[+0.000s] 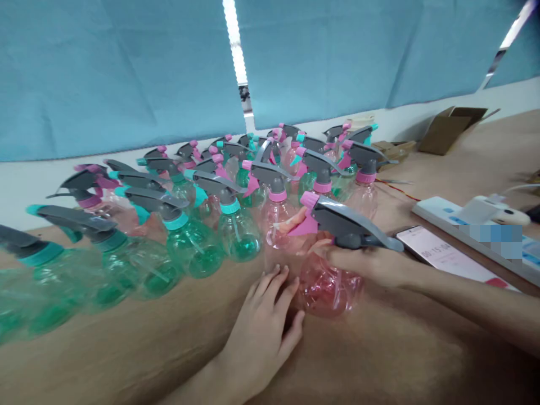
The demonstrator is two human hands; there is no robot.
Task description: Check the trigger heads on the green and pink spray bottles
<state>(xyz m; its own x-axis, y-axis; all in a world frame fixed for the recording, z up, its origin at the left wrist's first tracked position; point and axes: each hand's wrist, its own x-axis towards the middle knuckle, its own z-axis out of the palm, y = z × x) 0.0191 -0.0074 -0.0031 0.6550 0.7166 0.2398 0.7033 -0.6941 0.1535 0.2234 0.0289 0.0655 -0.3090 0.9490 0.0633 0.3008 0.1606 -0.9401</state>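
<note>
A pink, see-through spray bottle (331, 284) with a grey sprayer head (343, 222) and pink nozzle stands in front of me, its spout facing left. My right hand (365, 261) is wrapped around its neck just under the head; some of the fingers are hidden behind the bottle. Palm down on the table, my left hand (264, 320) lies just left of this bottle with its fingers stretched out and holds nothing. Close behind stand another pink spray bottle (277, 219) and a green spray bottle (239, 239).
Several more green and pink spray bottles crowd the brown table (185, 360) to the left and back. On the right lie a phone (447, 256) showing a timer and a white power strip (455, 225) with a plugged-in charger. An open cardboard box (449, 129) sits farther back.
</note>
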